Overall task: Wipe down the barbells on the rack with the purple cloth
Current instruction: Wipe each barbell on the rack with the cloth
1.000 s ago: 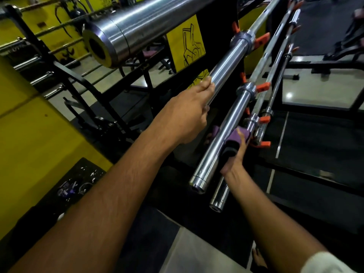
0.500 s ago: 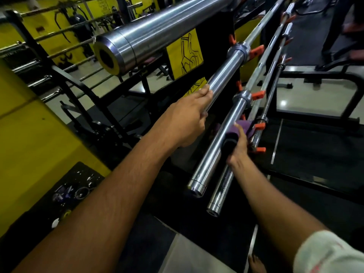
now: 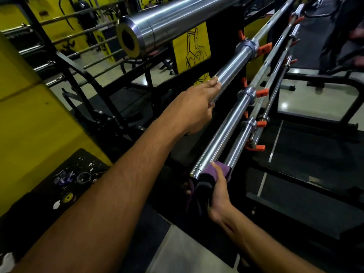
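Observation:
Several chrome barbells lie on a black rack with orange hooks. My left hand grips the sleeve of the second barbell from above. Below it lies a third barbell, and beside that a fourth barbell. My right hand holds the purple cloth wrapped over the near end of that fourth bar, hiding its tip. A thick top barbell juts out toward me at head height.
A yellow block stands at the left, with a black mat scattered with small bits beside it. More bars hang on a far rack. A person's legs stand at the top right. Dark floor mats lie to the right.
My right hand slid the purple cloth down the lower barbell from near the collar to its near end. My left hand kept its hold on the upper sleeve.

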`<state>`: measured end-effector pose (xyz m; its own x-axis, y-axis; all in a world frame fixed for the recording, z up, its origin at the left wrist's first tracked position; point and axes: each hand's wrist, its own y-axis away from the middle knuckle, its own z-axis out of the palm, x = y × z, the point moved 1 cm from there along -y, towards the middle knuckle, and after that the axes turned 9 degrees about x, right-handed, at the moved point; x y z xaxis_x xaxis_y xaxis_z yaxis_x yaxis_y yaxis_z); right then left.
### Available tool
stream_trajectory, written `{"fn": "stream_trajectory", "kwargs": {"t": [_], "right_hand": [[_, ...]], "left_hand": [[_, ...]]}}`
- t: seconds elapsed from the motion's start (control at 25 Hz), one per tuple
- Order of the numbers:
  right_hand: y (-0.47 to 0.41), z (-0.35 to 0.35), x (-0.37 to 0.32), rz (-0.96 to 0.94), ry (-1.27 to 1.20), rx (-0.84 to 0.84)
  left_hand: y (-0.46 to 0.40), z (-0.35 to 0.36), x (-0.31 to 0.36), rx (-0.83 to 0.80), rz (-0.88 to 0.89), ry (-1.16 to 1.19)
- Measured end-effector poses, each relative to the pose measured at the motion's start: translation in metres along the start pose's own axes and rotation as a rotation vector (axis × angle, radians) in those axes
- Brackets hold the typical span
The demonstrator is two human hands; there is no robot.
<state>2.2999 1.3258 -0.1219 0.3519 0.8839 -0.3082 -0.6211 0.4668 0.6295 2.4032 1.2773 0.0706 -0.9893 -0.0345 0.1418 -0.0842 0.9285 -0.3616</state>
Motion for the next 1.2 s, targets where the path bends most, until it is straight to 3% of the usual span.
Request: {"fn": "stream_trajectory", "kwargs": {"t": [0.08, 0.16, 0.28, 0.32, 0.4, 0.48, 0.56, 0.68, 0.72, 0.76, 0.84, 0.92, 1.0, 1.12, 1.2], "right_hand": [[0.022, -0.009, -0.004, -0.003, 0.108, -0.013], [0.044, -0.024, -0.015, -0.172, 0.246, 0.052], [0.055, -0.036, -0.051, -0.787, 0.558, 0.215], [0.053, -0.031, -0.065, -1.016, 0.687, 0.154], [0.026, -0.016, -0.083, -1.407, 1.097, -0.168], [-0.010, 0.001, -0.079, -1.657, 1.582, -0.190], [-0.024, 0.006, -0.060, -1.740, 1.812, -0.189], [-0.022, -0.002, -0.051, -1.834, 1.946, -0.649], [-0.025, -0.001, -0.062, -1.801, 1.959, -0.725], [-0.029, 0.004, -0.076, -1.757, 1.908, -0.692], [-0.035, 0.022, -0.097, -1.656, 1.795, -0.375], [-0.032, 0.036, -0.088, -1.559, 1.867, -0.162], [-0.026, 0.028, -0.069, -1.660, 1.936, -0.283], [-0.026, 0.005, -0.082, -1.694, 1.899, -0.667], [-0.035, 0.003, -0.096, -1.651, 1.761, -0.607]], "left_hand": [[0.000, 0.000, -0.002, 0.007, 0.002, 0.010], [-0.001, -0.001, -0.002, 0.008, 0.004, 0.011], [0.000, -0.001, 0.000, 0.012, 0.012, 0.008], [0.000, -0.001, 0.001, 0.009, 0.011, 0.006], [0.000, -0.003, 0.002, -0.002, 0.003, -0.005], [0.001, -0.005, 0.005, -0.012, 0.007, -0.018], [0.002, -0.005, 0.007, -0.019, 0.008, -0.030], [0.001, -0.004, 0.004, -0.015, -0.009, -0.019], [0.001, -0.004, 0.004, -0.016, -0.011, -0.015], [0.001, -0.003, 0.005, -0.020, -0.014, -0.017], [0.001, -0.003, 0.006, -0.022, -0.001, -0.032], [0.000, -0.004, 0.005, -0.013, -0.005, -0.036], [0.001, -0.004, 0.004, -0.011, -0.014, -0.038], [0.001, -0.002, 0.006, -0.022, -0.013, -0.047], [0.000, -0.001, 0.006, -0.023, -0.014, -0.048]]}}
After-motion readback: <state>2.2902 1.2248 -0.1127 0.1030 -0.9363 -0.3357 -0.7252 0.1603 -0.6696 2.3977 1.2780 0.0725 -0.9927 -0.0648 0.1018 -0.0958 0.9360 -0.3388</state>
